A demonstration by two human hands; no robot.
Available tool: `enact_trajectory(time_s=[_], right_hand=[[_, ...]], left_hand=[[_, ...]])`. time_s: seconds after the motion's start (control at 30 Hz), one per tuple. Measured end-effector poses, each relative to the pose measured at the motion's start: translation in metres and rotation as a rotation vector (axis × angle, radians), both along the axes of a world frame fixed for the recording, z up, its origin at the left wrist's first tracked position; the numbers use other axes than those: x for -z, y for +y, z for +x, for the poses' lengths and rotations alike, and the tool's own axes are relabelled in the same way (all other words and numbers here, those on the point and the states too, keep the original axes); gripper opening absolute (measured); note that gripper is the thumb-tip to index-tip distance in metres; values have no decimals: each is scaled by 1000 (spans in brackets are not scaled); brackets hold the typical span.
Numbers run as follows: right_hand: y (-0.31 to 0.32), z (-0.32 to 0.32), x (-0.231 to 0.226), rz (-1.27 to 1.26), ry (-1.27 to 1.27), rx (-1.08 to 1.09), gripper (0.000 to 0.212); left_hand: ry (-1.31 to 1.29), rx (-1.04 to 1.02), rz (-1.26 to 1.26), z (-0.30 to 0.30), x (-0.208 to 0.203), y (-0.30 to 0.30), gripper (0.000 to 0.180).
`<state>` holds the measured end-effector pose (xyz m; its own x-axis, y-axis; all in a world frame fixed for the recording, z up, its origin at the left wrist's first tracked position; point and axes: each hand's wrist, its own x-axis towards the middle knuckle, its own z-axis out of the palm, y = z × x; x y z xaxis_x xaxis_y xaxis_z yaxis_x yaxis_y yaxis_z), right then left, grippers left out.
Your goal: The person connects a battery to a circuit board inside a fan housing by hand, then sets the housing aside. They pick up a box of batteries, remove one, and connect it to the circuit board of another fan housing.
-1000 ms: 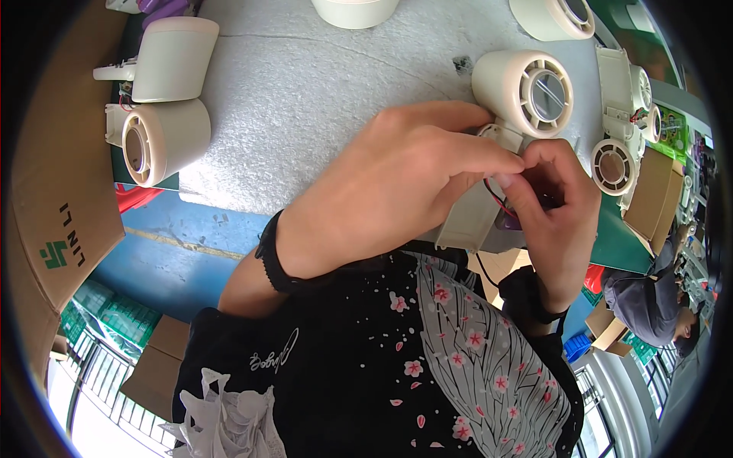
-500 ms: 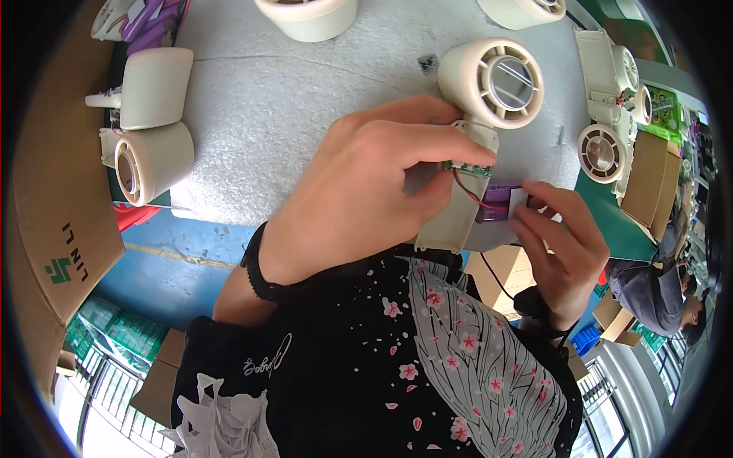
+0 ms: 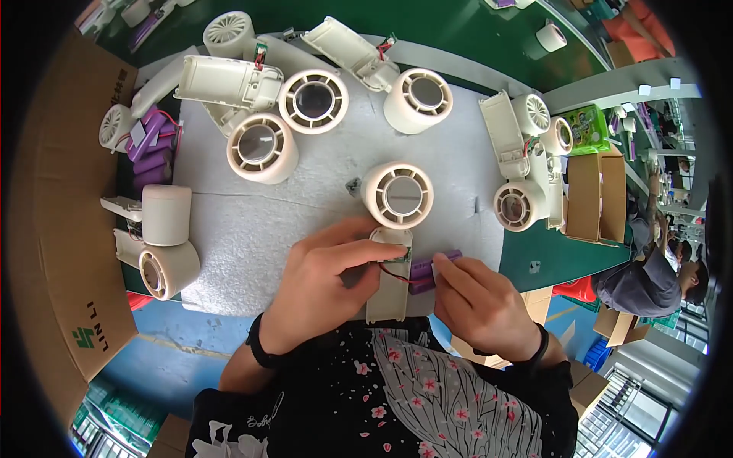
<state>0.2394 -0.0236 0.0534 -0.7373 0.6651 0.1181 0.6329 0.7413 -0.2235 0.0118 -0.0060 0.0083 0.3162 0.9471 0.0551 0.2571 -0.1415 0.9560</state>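
The left hand (image 3: 324, 271) hides part of the green circuit board (image 3: 408, 258). The right hand (image 3: 481, 301) covers part of the purple battery pack (image 3: 421, 273); whatever its fingertips pinch is too small to tell. On the left, the cardboard carton (image 3: 53, 221) runs past the dark rim.

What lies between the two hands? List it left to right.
In the head view, from left hand to right hand: an open cream handle shell, a red wire crossing it, and a purple battery pack.
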Motion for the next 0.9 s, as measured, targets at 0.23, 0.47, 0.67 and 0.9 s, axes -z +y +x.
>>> enact_trajectory(time_s=[0.23, 0.47, 0.67, 0.9], right_hand=[[8, 7, 0, -120, 125, 38, 21], [9, 16, 8, -155, 214, 60, 19], [4, 14, 8, -81, 190, 34, 21], [1, 4, 4, -71, -22, 85, 25]], left_hand=[[14, 9, 12, -2, 1, 2, 38], [19, 23, 13, -1, 0, 3, 37], [-4, 36, -35, -2, 0, 3, 36], [-52, -3, -7, 2, 5, 2, 37]])
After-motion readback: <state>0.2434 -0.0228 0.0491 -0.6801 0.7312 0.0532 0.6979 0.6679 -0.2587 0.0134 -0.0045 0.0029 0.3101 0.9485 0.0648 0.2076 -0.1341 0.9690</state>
